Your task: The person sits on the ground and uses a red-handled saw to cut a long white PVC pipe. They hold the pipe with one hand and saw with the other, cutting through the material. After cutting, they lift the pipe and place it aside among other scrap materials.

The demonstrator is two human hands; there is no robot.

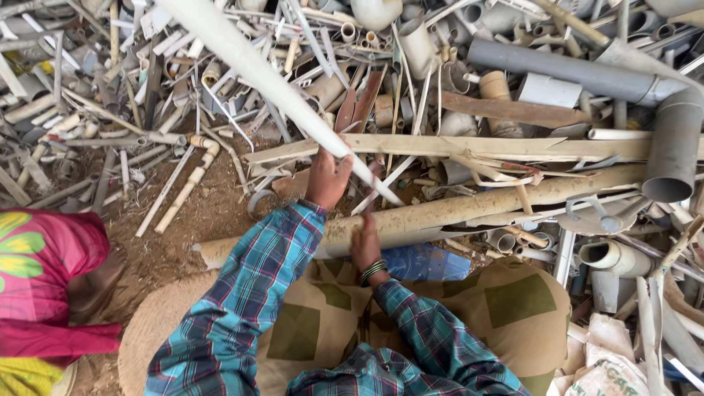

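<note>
My left hand is closed round a long white plastic pipe, which slants from the upper left down to a pointed end near the middle. Just below, my right hand, with bangles at the wrist, is fisted on a thin dark reddish piece that rises toward the pipe's tip; I cannot make out what it is. Both hands hover over a thick tan pipe lying crosswise on the ground. A tan sack with green patches lies in front of me under my plaid sleeves.
A dense heap of broken plastic pipes and strips fills the far side. Large grey pipes and a grey elbow lie at the right. A person in pink cloth crouches at the left on bare dirt. A blue object lies beside the sack.
</note>
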